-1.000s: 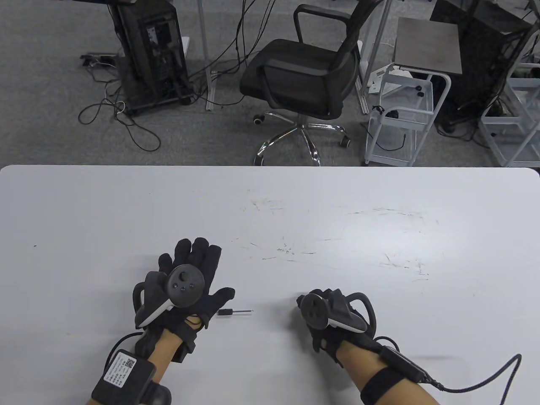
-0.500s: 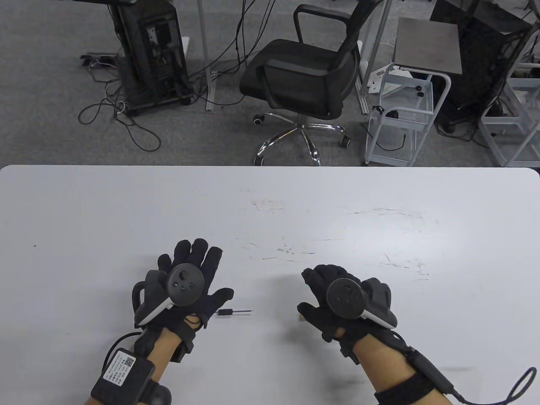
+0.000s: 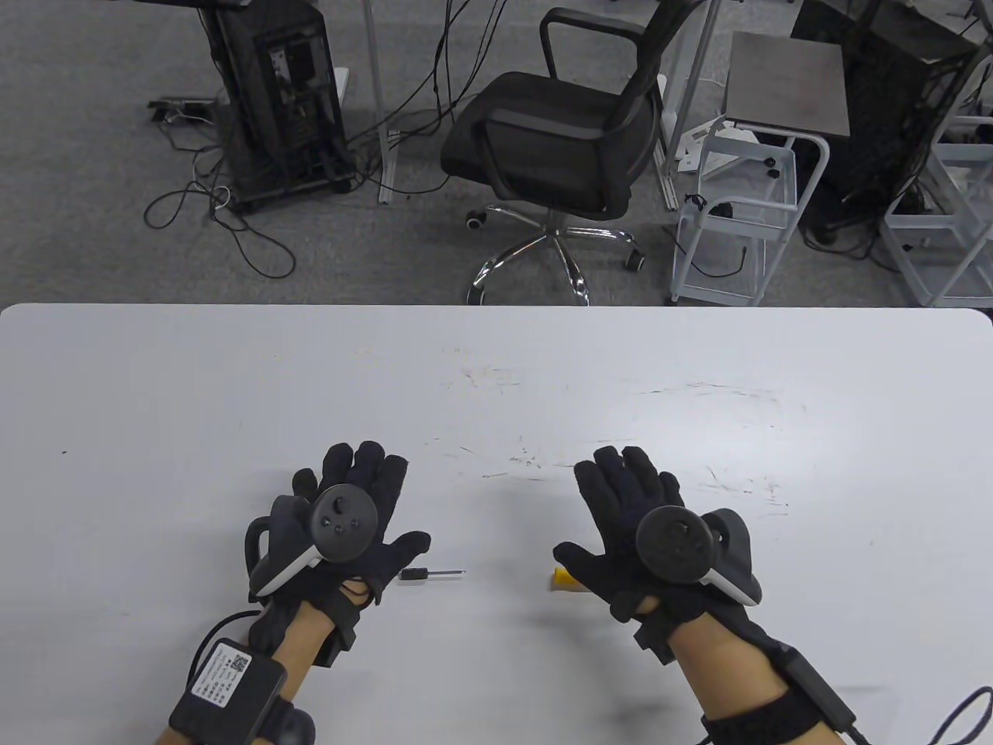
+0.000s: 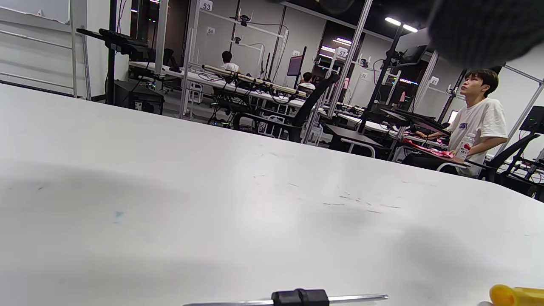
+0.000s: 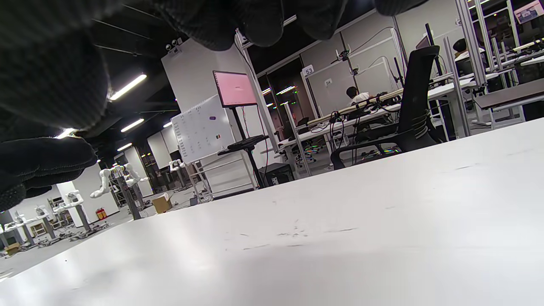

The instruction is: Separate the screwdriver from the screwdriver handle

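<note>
A thin metal screwdriver shaft with a black collar (image 3: 431, 574) lies on the white table (image 3: 496, 372), just right of my left hand (image 3: 353, 504). It also shows at the bottom of the left wrist view (image 4: 299, 297). A yellow handle (image 3: 565, 580) lies on the table under the thumb side of my right hand (image 3: 628, 504); only its left end shows. Its tip also shows in the left wrist view (image 4: 516, 295). Both hands lie flat with fingers spread and hold nothing. The shaft and handle are apart.
Beyond the table's far edge stand a black office chair (image 3: 555, 147), a white cart (image 3: 745, 209) and a computer tower (image 3: 279, 101) with cables on the floor.
My right hand has turned palm down, opened its fingers and moved right and away from me, uncovering the yellow handle on the table. My left hand and the shaft have not moved.
</note>
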`<state>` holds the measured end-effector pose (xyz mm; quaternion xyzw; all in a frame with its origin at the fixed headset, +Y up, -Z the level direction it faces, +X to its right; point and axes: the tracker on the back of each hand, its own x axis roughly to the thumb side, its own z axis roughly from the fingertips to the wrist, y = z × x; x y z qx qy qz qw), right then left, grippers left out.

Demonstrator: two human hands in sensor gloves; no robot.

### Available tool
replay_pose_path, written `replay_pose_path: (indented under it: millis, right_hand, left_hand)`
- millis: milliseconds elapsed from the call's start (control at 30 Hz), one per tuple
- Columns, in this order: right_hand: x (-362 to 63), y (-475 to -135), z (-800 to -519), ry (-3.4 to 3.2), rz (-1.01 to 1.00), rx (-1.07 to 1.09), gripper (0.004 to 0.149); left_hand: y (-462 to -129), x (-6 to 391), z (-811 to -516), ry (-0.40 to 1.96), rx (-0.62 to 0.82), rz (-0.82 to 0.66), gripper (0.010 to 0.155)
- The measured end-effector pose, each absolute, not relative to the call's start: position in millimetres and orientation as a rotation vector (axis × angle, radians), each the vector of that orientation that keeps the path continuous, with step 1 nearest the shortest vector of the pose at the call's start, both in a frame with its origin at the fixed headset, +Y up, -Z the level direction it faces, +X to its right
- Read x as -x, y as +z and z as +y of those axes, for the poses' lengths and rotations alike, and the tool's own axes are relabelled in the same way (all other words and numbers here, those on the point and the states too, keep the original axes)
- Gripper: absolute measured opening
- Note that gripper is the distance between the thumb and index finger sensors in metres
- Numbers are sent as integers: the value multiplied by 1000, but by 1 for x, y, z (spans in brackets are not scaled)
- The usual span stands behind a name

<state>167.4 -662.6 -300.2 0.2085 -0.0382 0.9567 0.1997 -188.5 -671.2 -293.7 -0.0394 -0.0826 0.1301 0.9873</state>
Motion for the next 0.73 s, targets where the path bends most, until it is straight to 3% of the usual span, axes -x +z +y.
replay_pose_path:
  millis: [733]
  right_hand:
    - [-165, -300, -664, 2711, -86, -599, 91]
  left_hand:
    - [-296, 188, -674, 238, 96, -162, 91]
